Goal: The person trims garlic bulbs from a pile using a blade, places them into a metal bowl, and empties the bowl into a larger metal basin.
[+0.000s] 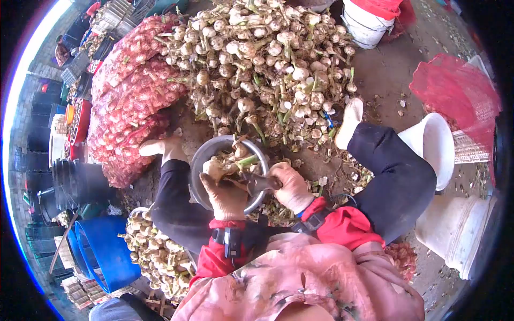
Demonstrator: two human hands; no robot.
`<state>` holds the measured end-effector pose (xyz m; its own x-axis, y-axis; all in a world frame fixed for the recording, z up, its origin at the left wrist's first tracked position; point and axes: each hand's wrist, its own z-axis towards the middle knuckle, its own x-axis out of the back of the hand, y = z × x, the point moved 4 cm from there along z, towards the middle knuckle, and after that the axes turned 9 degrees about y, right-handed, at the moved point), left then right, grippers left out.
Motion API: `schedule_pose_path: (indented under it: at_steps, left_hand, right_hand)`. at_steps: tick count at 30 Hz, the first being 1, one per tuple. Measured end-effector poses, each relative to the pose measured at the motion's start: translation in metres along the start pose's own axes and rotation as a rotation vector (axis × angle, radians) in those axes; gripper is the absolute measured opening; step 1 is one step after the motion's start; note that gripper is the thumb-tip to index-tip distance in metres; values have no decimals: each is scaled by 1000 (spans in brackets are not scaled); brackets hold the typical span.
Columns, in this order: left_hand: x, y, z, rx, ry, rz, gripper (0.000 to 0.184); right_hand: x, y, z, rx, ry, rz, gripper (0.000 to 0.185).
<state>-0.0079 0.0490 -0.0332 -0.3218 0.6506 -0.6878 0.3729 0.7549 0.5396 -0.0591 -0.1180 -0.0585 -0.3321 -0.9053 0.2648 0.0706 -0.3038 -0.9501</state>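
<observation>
Pale garlic (215,168) at the mouth of the grey bowl (197,167), against the curled left hand (225,196); cannot tell whether gripped. Metal tool (260,184) clasped in the right hand (290,187). Best to steady the garlic, keep the tool clear of the left hand, and work over the bowl, not the heap (267,59).

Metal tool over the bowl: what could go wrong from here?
The metal tool in the right hand sits very close to the left hand; a slip might catch its fingers. The bowl lies between the person's legs, so a knock from a knee could spill its bulbs. The loose garlic heap in front might slide toward the feet.
</observation>
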Motion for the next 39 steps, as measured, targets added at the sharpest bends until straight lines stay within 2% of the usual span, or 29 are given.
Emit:
schedule_pose_path:
  at_steps: [2, 5, 6, 7, 8, 9, 10, 11, 12, 13, 15, 16, 17, 19, 21, 23, 24, 25, 26, 27, 29, 31, 32, 33, 35, 36, 37, 39]
  left_hand:
    - [22, -9, 7, -14, 294, 6, 76]
    - [-11, -21, -8, -23, 254, -27, 79]
    - [-9, -25, -8, 71, 115, -77, 80]
    - [-9, -24, -9, 76, 122, -72, 80]
    - [-15, -18, -7, 9, 94, -33, 78]
    - [-19, -11, -9, -59, 75, 6, 77]
    - [-23, 2, -14, 11, 35, 6, 73]
    - [-10, 13, -12, 61, 42, 37, 68]
    - [17, 29, -6, 92, 111, 227, 68]
    - [46, 41, 6, 127, 174, 418, 69]
    - [71, 61, 32, -70, 247, 1158, 65]
    - [57, 70, 31, -180, 283, 1777, 69]
    - [65, 66, 45, -351, 300, 1995, 72]
    - [28, 42, 66, -544, -20, 2161, 76]
    - [5, 4, 89, -630, -290, 2339, 78]
    - [12, -30, 117, -607, -588, 2448, 85]
    - [23, -36, 129, -539, -659, 2472, 79]
    - [25, -29, 134, -463, -741, 2452, 82]
    - [40, -17, 142, -479, -717, 2470, 82]
    - [55, -2, 151, -491, -696, 2493, 83]
    - [48, 43, 149, 35, -351, 2515, 79]
    - [62, 72, 154, 64, -595, 2727, 74]
    - [43, 74, 151, -263, -618, 2746, 71]
    - [18, 66, 154, -401, -544, 2583, 64]
    - [-5, 34, 184, -135, -129, 2035, 57]
    - [-5, 11, 206, -89, 40, 1681, 55]
    - [33, -13, 255, -280, 110, 1542, 63]
    - [-16, -39, 266, -233, 340, 1676, 60]
  right_hand:
    - [-1, -14, 7, 8, 62, 56, 27]
    - [-6, 10, 13, -21, 82, 13, 25]
    - [-12, 30, 7, -26, 88, -55, 26]
    - [-19, 74, -5, -406, -25, -55, 22]
    - [-25, 133, -24, -612, -84, -62, 24]
    - [-15, 145, -29, -769, -18, -150, 24]
    - [-8, 158, -33, -919, 38, -243, 25]
    - [-13, 172, -31, -873, 126, -153, 18]
    - [-18, 189, -31, -820, 206, -62, 13]
    - [-1, 151, -15, -877, 185, 88, 13]
    - [-2, 145, -13, -912, 201, 167, 15]
    - [-2, 143, -11, -937, 232, 243, 18]
    - [-3, 140, -9, -945, 223, 243, 18]
    - [-5, 126, -5, -925, 226, 279, 16]
    - [-3, 110, 4, -854, 194, 201, 16]
    - [-5, 112, 4, -843, 197, 273, 15]
    - [-6, 114, 3, -848, 207, 279, 15]
    - [-5, 116, 1, -853, 214, 284, 15]
    - [-3, 115, 2, -852, 227, 240, 15]
    - [-1, 112, 4, -945, 220, 316, 14]
    - [1, 120, 2, -926, 223, 253, 16]
    - [5, 113, 5, -1029, 231, 327, 19]
    - [6, 110, 8, -1029, 246, 348, 18]
    - [6, 107, 10, -1032, 260, 369, 18]
    - [7, 104, 15, -1000, 282, 362, 17]
    - [8, 103, 16, -955, 284, 325, 16]
    - [10, 104, 17, -908, 285, 285, 16]
    - [14, 103, 16, -956, 283, 358, 15]
